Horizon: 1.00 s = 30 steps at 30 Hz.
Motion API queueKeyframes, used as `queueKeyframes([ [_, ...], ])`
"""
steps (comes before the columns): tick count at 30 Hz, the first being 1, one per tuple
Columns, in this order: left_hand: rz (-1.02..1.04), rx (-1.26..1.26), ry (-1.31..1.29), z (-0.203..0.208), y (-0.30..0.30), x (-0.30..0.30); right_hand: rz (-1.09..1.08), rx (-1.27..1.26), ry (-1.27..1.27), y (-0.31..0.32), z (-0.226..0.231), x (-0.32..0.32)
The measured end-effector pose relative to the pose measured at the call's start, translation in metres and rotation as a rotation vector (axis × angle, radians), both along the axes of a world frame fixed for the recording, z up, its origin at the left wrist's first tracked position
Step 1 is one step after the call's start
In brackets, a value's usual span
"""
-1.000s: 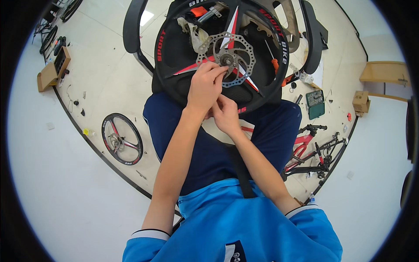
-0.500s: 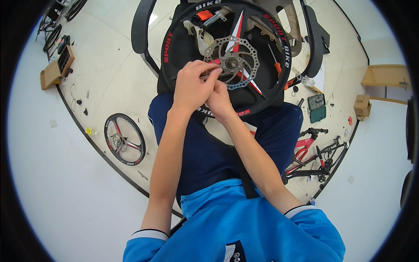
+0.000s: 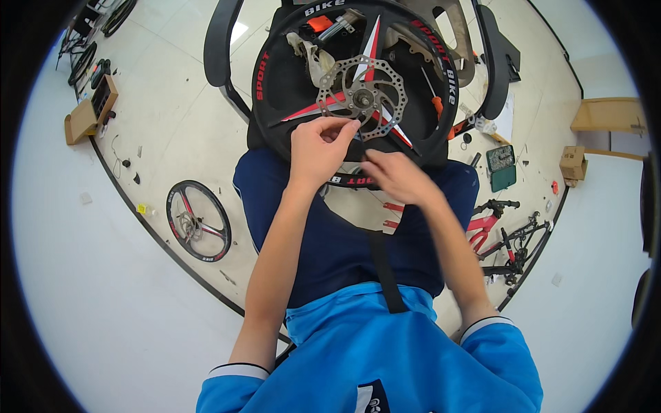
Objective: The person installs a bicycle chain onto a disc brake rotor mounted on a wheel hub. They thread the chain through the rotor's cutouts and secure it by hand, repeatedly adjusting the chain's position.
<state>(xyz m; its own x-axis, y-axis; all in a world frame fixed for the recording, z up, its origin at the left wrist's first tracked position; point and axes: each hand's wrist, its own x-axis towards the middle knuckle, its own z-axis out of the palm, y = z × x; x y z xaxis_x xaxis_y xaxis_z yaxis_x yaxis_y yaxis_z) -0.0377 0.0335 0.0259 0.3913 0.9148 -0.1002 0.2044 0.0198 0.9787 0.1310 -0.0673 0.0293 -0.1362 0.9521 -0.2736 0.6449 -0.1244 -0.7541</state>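
Note:
A black bicycle wheel (image 3: 260,81) with red and white spokes lies flat in front of me, across the seat of a chair. On its hub sits a silver disc brake rotor (image 3: 397,89). Beside the rotor's lower left edge, my left hand (image 3: 320,150) is closed in a pinch, its fingertips at the upper end of a thin dark rod-like tool (image 3: 362,142). My right hand (image 3: 398,176), slightly blurred, has its fingers closed at the tool's lower end, over the near rim. The tool's exact kind is too small to make out.
Chair armrests (image 3: 217,51) flank the wheel. Through its openings show an orange-handled screwdriver (image 3: 437,104) and a whitish crumpled item (image 3: 318,63). A second wheel (image 3: 198,221) rests at left; a red and black bike frame (image 3: 506,241), a green case (image 3: 502,179) and a carton (image 3: 573,163) lie right.
My right hand has drawn back right and toward me, away from my left hand. My left hand has shifted slightly right and nearer, uncovering a spoke. The thin dark tool now shows between them.

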Motion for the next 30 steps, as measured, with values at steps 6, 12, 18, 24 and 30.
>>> queueKeyframes([
  [6, 0.063, -0.141, -0.077, -0.016, -0.01, 0.018, 0.226, -0.007, -0.362, 0.007, 0.029, 0.07],
  [12, 0.145, -0.34, -0.236, -0.025, -0.007, 0.03, 0.339, -0.074, -0.397, 0.028, 0.049, 0.08],
  [18, 0.177, 0.047, -0.142, -0.03, -0.011, 0.033, 0.344, -0.141, -0.366, 0.037, 0.048, 0.083],
  [24, 0.138, 0.493, 0.079, -0.027, -0.009, 0.037, 0.324, -0.182, -0.231, 0.047, 0.043, 0.101],
  [30, 0.189, 0.689, 0.04, -0.038, -0.005, 0.047, 0.187, -0.097, -0.245, 0.06, 0.046, 0.117],
])
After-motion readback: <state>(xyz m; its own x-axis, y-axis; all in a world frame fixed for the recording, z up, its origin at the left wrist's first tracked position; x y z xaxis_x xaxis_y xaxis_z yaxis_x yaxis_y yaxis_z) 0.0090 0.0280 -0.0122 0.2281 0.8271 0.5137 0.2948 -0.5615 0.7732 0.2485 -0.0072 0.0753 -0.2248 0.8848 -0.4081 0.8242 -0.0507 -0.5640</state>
